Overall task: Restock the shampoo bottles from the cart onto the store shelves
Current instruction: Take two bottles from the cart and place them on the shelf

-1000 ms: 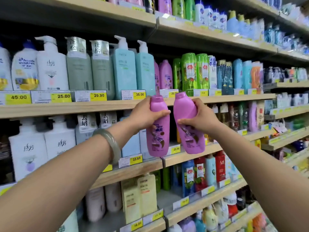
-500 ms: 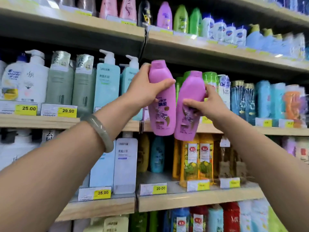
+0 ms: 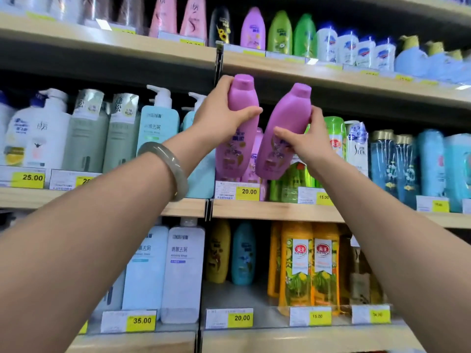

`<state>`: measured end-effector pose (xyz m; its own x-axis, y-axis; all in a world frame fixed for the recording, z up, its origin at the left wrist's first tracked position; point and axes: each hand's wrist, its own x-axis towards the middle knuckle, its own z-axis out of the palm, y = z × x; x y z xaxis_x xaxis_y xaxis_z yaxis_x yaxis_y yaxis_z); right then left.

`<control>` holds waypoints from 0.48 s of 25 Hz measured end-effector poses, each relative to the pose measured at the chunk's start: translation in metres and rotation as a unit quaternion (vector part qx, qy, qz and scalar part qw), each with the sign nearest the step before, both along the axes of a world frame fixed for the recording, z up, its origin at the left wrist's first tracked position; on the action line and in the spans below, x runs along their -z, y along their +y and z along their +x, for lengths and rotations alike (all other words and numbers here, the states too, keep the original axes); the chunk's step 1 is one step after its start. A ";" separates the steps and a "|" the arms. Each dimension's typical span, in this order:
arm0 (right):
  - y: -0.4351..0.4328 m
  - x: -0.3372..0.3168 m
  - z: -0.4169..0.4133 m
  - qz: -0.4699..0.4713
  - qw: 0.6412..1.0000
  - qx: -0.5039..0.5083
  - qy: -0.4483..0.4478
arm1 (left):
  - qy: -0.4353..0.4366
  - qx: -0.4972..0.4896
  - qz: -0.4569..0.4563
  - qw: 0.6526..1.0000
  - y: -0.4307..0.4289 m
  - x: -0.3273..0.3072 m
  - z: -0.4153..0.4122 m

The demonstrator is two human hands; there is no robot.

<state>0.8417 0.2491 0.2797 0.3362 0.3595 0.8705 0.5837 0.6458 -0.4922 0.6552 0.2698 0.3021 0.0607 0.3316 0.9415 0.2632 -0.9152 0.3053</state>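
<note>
Store aisle, stocked shelving; middle shelf (image 3: pixel 275 211) ahead. Each hand's fingers clenched round its bottle: left hand (image 3: pixel 219 115) on purple shampoo bottle (image 3: pixel 242 98), right hand (image 3: pixel 305 145) on second purple bottle (image 3: pixel 288 115). Both held up in front of the 20.00 tag (image 3: pixel 248 191), not yet shelved. Judgement: rigid, slick plastic, moderately heavy; grip mid-body.

Left grip (image 3: pixel 221 117), right grip (image 3: pixel 309 145) curled, aloft.

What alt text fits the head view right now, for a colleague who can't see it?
The left hand grips an upright purple bottle and the right hand grips a tilted purple bottle, both held up before a stocked store shelf. Behind them a pinkish bottle stands above a 20.00 price tag.
</note>
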 end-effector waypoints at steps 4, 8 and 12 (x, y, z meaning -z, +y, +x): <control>0.025 -0.001 -0.004 -0.029 0.998 0.040 -0.039 | 0.046 -0.054 -0.029 0.997 0.034 0.006 0.009; 0.048 0.003 -0.005 -0.087 0.991 0.082 -0.066 | 0.075 -0.120 -0.008 0.990 0.047 0.008 0.016; 0.060 0.003 -0.004 -0.116 0.983 0.128 -0.060 | 0.080 -0.227 0.035 0.970 0.048 0.008 0.025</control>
